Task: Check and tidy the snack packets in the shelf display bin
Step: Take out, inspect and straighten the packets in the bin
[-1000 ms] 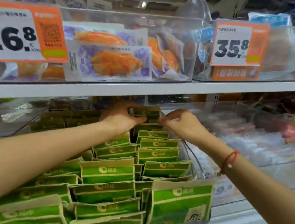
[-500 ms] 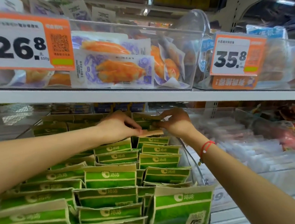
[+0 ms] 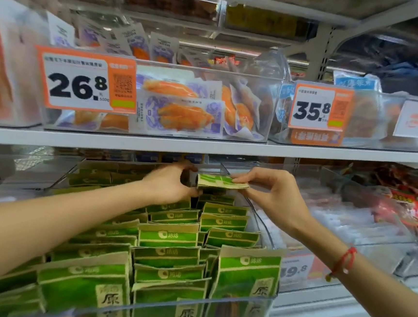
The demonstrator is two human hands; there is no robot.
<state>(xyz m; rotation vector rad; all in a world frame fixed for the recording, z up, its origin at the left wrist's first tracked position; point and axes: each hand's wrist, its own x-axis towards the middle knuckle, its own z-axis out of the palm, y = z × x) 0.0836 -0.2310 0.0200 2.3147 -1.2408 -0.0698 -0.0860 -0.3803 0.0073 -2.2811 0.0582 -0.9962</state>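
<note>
A white shelf board (image 3: 204, 146) runs across the whole wall of goods, and I place everything else from it. Directly under this board stands the clear display bin (image 3: 253, 306), long and deep, reaching from the back of the shelf to the front edge near the person. The bin is full of green snack packets (image 3: 168, 238), which stand in rows one behind another with their tops up.

On top of the board sits another clear bin (image 3: 263, 107) with orange and purple packets (image 3: 184, 115) lying inside. On its front hangs an orange price tag (image 3: 83, 81) that reads 26.8. Further right, also on the board, a second tag (image 3: 318, 108) reads 35.8.

Just below the board, over the back rows of the display bin, both bare arms reach in. The left hand (image 3: 167, 183) has curled fingers around the left end of one lifted packet (image 3: 222, 182), which lies almost flat above the others. The right hand (image 3: 273, 191) pinches the right end of this same packet between thumb and fingertips. On the right wrist there is a thin red string bracelet (image 3: 342, 263).
</note>
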